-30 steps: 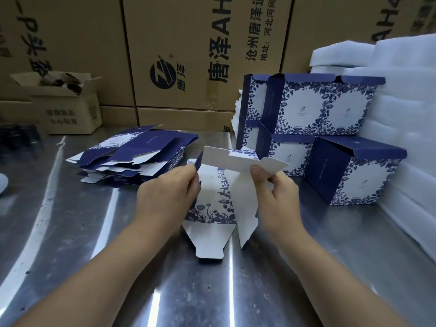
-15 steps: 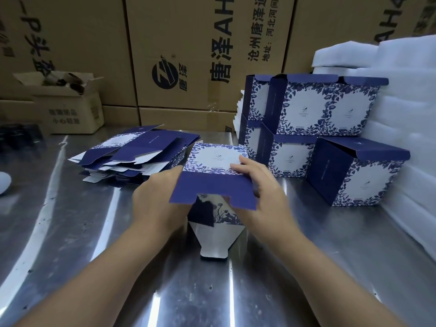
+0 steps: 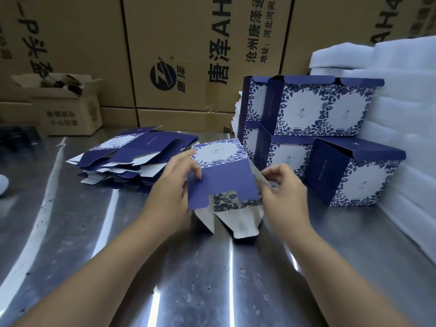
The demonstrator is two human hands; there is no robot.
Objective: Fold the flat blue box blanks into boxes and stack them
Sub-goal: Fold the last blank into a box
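A half-opened blue box blank (image 3: 224, 180) with a white floral panel is held above the steel table, its white bottom flaps hanging toward me. My left hand (image 3: 172, 190) pinches its left edge at the blue flap. My right hand (image 3: 283, 192) grips a white side flap on its right. A pile of flat blue blanks (image 3: 132, 159) lies behind my left hand. Folded boxes (image 3: 313, 107) are stacked in two layers at the back right, with one more folded box (image 3: 354, 173) standing alone in front of them.
The steel table (image 3: 94, 232) runs to tall brown cartons (image 3: 188, 55) at the back. White foam sheets (image 3: 405, 114) are piled along the right side. A small open carton (image 3: 63, 105) sits at the back left.
The blank turned from its white inside to its blue printed face toward me. My right hand moved off the top panel to the right side flap, and the bottom flaps spread apart.
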